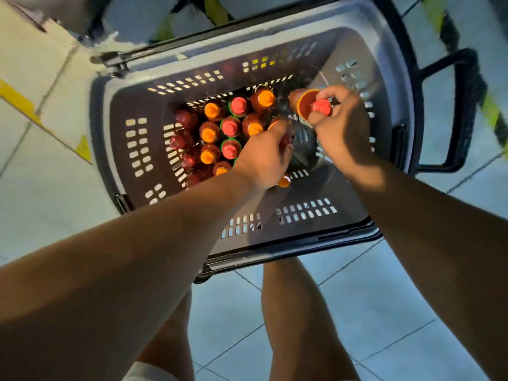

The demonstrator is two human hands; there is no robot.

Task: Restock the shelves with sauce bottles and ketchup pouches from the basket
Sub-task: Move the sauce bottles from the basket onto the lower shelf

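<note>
Step in hand: pulling stock out of the basket [357, 50]. Right hand [339, 125] is clenched round a sauce bottle [305, 104] near its red cap, bottle tipped on its side and lifted above the basket floor at the far right corner. Left hand [264, 158] is down among the standing bottles [222, 127], fingers curled over one at the right edge of the cluster; looks like a grasp, but the bottle under the palm is mostly hidden. The rest of the bottles stand upright, packed in rows in the left half of the basket, caps orange and red. Right half of the basket floor is bare. No ketchup pouches visible.

Task looks early to mid: lots of bottles left inside. Next move likely calls for lifting both bottles clear of the basket walls and carrying them to a shelf; the shelf itself is not in view.

Basket sits on a pale tiled floor [384, 312], black handle [464, 114] folded out to the right. Person's bare legs below. Cardboard box [24, 78] with yellow tape to the left. Dim lighting, edges blurred.
</note>
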